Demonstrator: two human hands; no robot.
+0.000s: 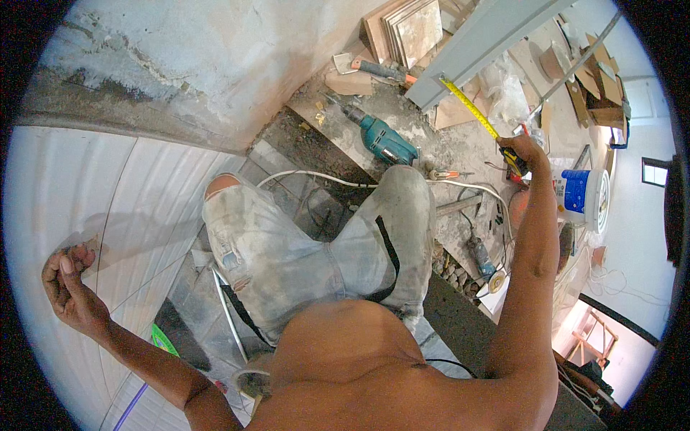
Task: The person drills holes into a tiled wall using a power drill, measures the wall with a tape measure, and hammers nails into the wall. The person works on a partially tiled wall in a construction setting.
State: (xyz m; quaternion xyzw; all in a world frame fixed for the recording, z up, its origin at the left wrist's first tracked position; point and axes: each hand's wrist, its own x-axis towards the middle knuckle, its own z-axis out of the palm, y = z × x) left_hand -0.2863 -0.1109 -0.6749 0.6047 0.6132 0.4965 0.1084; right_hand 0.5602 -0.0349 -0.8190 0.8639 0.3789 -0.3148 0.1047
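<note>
My right hand (pixel 530 149) is closed around a tape measure (pixel 512 162) with a black and yellow case. Its yellow blade (pixel 471 108) is drawn out, and the tip reaches the near end of a long grey beam (pixel 478 47). At the far left, my left hand (pixel 70 287) is raised by the white panelled wall (pixel 136 187), fingers curled together. A small brownish patch shows at its fingertips; whether it is a held piece or part of the wall I cannot tell. Beyond my knees a teal power drill (pixel 387 141) lies on its side on the dusty floor.
An angle grinder (pixel 480 253) lies right of my knee, near a white cable (pixel 460 184). An orange-handled tool (pixel 381 70) and stacked tiles (pixel 413 32) are at the back. A white and blue bucket (pixel 583 200) and cardboard (pixel 607 86) stand at the right.
</note>
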